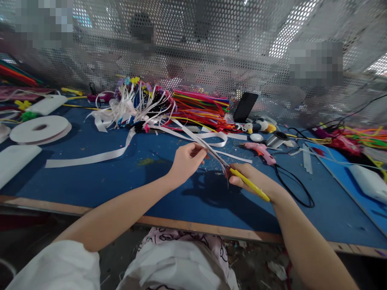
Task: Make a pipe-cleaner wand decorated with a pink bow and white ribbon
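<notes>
My right hand (244, 174) is closed on a pair of scissors with yellow handles (252, 186). Their blades (220, 159) point up and left, close along a white ribbon (187, 131). With fingers and thumb pressed together, my left hand (189, 159) pinches this ribbon beside the blades. A thin strip hangs below the blades near my right hand. From there the ribbon runs back to a bundle of flowered pieces with white ribbon tails (142, 100). Another loose ribbon (87, 159) trails left across the blue table (121, 181).
Colourful pipe cleaners (201, 110) lie at the back, near a propped phone (245, 106). A pink glue gun (260, 152) with a black cord sits right of my hands, by a wire spool (276, 139). A ribbon roll (40, 129) lies left. Perforated metal (187, 36) stands behind.
</notes>
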The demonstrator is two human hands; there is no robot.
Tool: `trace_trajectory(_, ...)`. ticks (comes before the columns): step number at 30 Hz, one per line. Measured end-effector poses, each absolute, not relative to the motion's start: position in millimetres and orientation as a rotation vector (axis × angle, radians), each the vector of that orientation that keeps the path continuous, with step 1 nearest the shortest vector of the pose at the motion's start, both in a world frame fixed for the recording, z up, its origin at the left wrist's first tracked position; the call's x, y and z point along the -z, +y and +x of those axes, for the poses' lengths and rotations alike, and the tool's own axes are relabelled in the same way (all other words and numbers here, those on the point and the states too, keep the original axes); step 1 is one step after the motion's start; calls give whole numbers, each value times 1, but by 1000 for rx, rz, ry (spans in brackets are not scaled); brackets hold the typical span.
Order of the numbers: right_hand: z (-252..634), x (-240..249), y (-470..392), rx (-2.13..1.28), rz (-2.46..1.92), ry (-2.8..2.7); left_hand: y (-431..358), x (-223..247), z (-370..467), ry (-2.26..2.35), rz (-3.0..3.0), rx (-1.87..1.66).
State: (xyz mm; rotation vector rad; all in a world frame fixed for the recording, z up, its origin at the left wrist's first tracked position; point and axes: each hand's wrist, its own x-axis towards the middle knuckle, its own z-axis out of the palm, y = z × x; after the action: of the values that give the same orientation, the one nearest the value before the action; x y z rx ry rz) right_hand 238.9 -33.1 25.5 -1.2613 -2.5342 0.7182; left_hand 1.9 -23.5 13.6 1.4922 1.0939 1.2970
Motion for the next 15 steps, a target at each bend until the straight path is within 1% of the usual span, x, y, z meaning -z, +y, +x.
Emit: trace_trajectory(15,239,-26,-30,-705,-1333,-2534,-20,-7,3,1109,1389,-1332)
